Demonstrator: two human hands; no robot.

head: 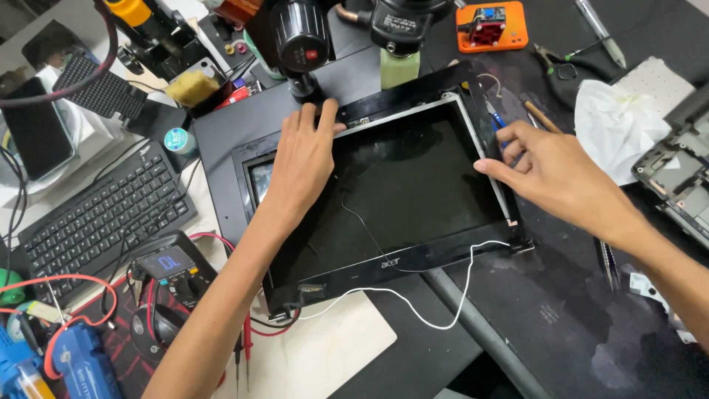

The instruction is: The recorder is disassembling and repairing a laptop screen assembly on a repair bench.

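Head camera view, looking down on a crowded repair bench. Most of the middle is taken up by a laptop screen assembly [384, 192], laid flat on a dark mat [576, 318], its black bezel partly lifted away so that a metal frame edge is exposed along the top and right sides. A thin white cable [443, 295] is trailed from its lower right corner across the bench, and a thin black wire is seen lying over the dark panel.

The left hand [306, 155] is laid flat on the upper left part of the panel, fingers spread and pressed down, nothing clasped. The right hand [550, 174] is held at the right edge of the frame, fingers pinched together on what appears to be a slim blue-handled tool [496, 118]; the tip is hidden.

The panel is judged light, thin and stiff, yet fragile: it would likely crack if bent or pressed at the centre. It is best taken by the frame edges or bezel corners, not by the glass or the cables.

A black keyboard [96, 214] is seen to the left, a multimeter [170, 270] with red leads below it, a crumpled white tissue [617, 125] to the right, and a small orange block [491, 26] at the top.
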